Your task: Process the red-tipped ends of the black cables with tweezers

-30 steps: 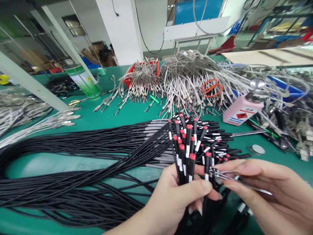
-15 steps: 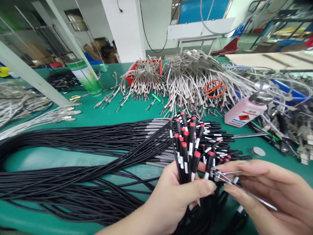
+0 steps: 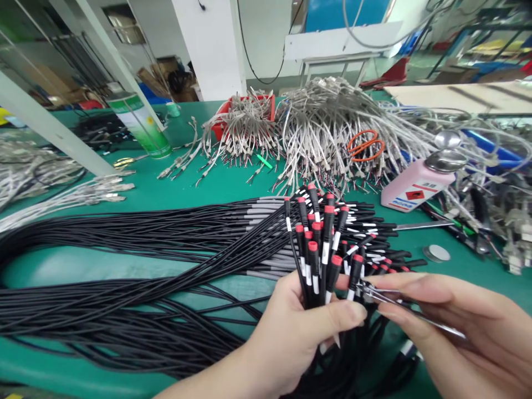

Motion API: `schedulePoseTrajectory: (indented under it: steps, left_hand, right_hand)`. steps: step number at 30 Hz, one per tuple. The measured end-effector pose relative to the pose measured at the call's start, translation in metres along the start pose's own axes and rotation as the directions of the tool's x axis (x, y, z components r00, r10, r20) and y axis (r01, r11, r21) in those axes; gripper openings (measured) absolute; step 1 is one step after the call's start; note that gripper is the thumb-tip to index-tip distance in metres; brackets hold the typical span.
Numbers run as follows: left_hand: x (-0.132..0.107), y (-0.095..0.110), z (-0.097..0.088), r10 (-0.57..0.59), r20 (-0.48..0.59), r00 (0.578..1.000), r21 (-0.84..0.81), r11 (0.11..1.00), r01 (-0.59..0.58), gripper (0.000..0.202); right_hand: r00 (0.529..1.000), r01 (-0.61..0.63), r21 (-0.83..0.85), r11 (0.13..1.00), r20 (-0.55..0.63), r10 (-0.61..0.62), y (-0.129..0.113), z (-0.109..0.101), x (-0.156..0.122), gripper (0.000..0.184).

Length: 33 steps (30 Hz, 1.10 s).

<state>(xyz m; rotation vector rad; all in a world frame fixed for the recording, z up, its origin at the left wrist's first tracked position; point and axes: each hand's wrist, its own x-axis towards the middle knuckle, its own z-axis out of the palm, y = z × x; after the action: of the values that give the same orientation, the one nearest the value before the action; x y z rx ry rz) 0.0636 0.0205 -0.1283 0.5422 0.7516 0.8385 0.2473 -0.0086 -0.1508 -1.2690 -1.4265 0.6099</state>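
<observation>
My left hand [image 3: 301,327] is closed around a bunch of black cables. Their connectors [image 3: 328,221], with red ends and white labels, stick up above my thumb and fan out. In my right hand [image 3: 461,318] are small shiny nail clippers [image 3: 390,298], pinched between thumb and fingers. The jaws of the clippers are at the cable just below one red-ended connector [image 3: 356,269], beside my left thumb tip. Whether the jaws touch that cable or something on it is too small to tell. My left fingers are mostly hidden behind the bunch.
Long black cables [image 3: 124,305] loop across the green table [image 3: 208,188]. Behind lie grey-white cables [image 3: 328,122], a red bin [image 3: 220,119] and orange-handled scissors [image 3: 366,147]. A pink bottle [image 3: 415,188], a round metal lid [image 3: 437,253] and a green-white can [image 3: 141,124] stand around.
My right thumb and fingers have come slightly closer together on the clippers, and the clippers' rear end has swung up a little. My left hand keeps its hold; the view has shifted slightly.
</observation>
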Motion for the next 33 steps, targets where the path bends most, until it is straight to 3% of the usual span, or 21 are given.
schedulePoseTrajectory:
  steps: [3, 7, 14, 18, 20, 25, 29, 33]
  left_hand:
    - [0.001, 0.003, 0.001, 0.012, -0.034, 0.999, 0.005, 1.0, -0.012, 0.025]
    - [0.001, 0.005, 0.002, 0.039, -0.009, 0.999, 0.025, 0.999, -0.039, 0.019]
    - [0.001, 0.003, 0.001, 0.05, -0.065, 0.997, 0.004, 0.999, -0.05, 0.018]
    - [0.003, 0.001, 0.002, 0.064, -0.067, 0.996, 0.051, 0.997, -0.06, 0.016]
    - [0.004, 0.0, 0.004, 0.059, -0.048, 0.997, 0.073, 0.996, -0.055, 0.019]
    - [0.004, 0.002, 0.008, 0.049, -0.028, 0.998, 0.127, 0.991, -0.045, 0.017]
    - [0.003, 0.003, 0.007, 0.109, -0.093, 0.99, 0.136, 0.986, -0.096, 0.007]
    - [0.003, 0.002, 0.006, 0.093, -0.049, 0.994, 0.156, 0.984, -0.085, 0.008]
  right_hand:
    - [0.998, 0.017, 0.015, 1.0, -0.053, -0.016, -0.009, 0.003, 0.006, 0.031]
    - [0.987, -0.101, 0.022, 0.995, -0.125, 0.103, -0.019, 0.008, 0.017, 0.032]
    - [0.991, -0.135, 0.035, 0.99, -0.011, 0.136, -0.018, 0.005, 0.025, 0.033]
    - [0.997, -0.002, -0.036, 0.999, 0.079, 0.005, -0.018, 0.006, 0.03, 0.008]
    - [0.984, 0.028, -0.065, 0.998, 0.178, -0.016, -0.016, 0.007, 0.032, 0.018]
    - [0.952, -0.139, -0.053, 0.989, 0.268, 0.148, -0.011, 0.01, 0.033, 0.022]
    - [0.95, -0.18, 0.004, 0.984, 0.261, 0.173, -0.014, 0.013, 0.034, 0.028]
    - [0.93, -0.266, 0.095, 0.959, 0.287, 0.229, -0.016, 0.014, 0.032, 0.022]
